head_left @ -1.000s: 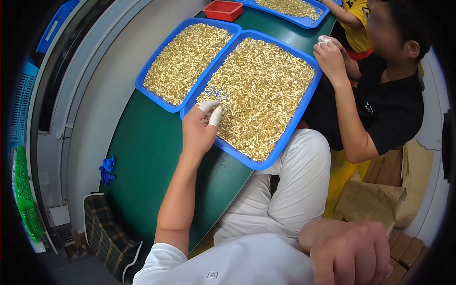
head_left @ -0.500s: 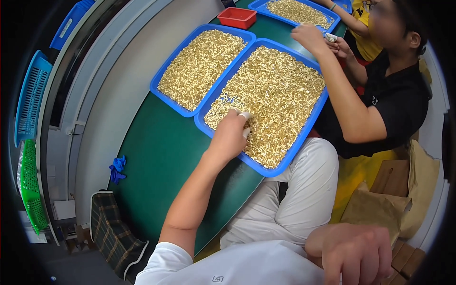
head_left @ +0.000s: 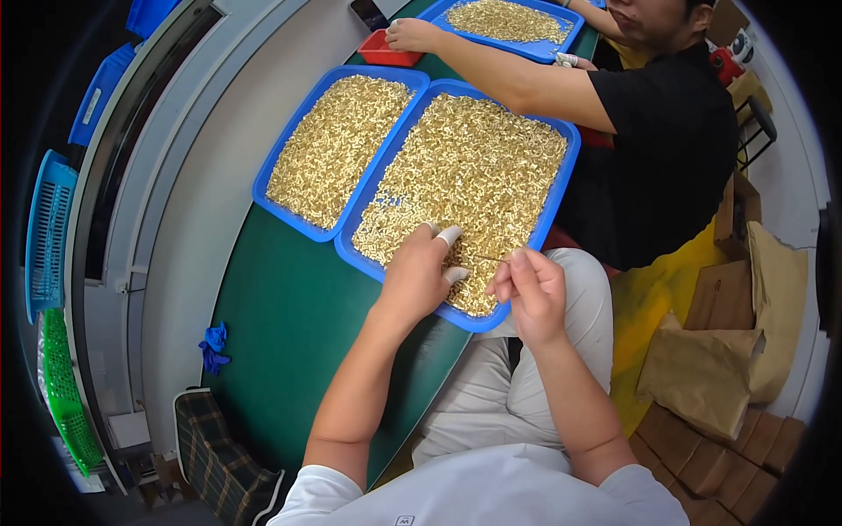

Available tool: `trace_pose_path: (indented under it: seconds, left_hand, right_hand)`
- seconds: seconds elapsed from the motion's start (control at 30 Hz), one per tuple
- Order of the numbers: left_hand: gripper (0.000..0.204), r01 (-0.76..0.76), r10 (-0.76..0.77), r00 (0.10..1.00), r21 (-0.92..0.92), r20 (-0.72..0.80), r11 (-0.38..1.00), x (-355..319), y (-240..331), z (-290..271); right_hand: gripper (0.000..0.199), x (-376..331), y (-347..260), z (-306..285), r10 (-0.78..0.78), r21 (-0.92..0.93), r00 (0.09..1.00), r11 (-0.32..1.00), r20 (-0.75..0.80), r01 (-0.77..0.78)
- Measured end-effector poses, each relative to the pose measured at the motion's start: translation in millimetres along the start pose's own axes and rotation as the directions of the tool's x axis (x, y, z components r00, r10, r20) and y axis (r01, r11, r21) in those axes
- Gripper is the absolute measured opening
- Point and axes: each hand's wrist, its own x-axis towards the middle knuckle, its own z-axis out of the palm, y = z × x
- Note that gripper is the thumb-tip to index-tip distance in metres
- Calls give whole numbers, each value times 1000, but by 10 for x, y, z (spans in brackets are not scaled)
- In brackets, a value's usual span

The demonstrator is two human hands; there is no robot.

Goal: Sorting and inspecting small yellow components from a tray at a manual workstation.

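Note:
A blue tray point(head_left: 572, 167) full of small brass-coloured metal pieces point(head_left: 491, 158) lies before me. My left hand point(head_left: 419, 270) is over the tray's near part, touching the pieces. White finger cots cover its thumb and index finger, which are spread apart; the tips of its other fingers are partly hidden. Just right of it, my right hand point(head_left: 533, 294) is at the tray's near right rim. Its thumb and fingers pinch a thin dark stick-like tool point(head_left: 493, 258), whose tip points left over the pieces, toward the left hand. The tool's exact kind is too small to tell.
Left of my tray stands a second blue tray point(head_left: 263, 188) of similar pieces. Farther off are a red bin point(head_left: 373, 53) and another blue tray point(head_left: 526, 48). A co-worker's arm point(head_left: 517, 83) reaches over to the red bin. Blue gloves point(head_left: 213, 348) lie on the green table point(head_left: 289, 307).
My right hand has come up from the lower right to the tray, and the thin tool now shows in its fingers. The co-worker's hand has moved left to the red bin.

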Motion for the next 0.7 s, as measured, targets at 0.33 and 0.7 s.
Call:
trace_pose_path:
  seconds: [0.33, 0.7]
  left_hand:
    - [16, 117, -131, 991, -328, -22, 937, 92, -133, 107]
    - [18, -88, -143, 955, -710, -260, 699, 15, -353, 220]
  right_hand:
    - [39, 211, 264, 69, -90, -131, 994, 988, -70, 80]
    - [36, 287, 262, 129, -112, -256, 992, 962, -51, 95]
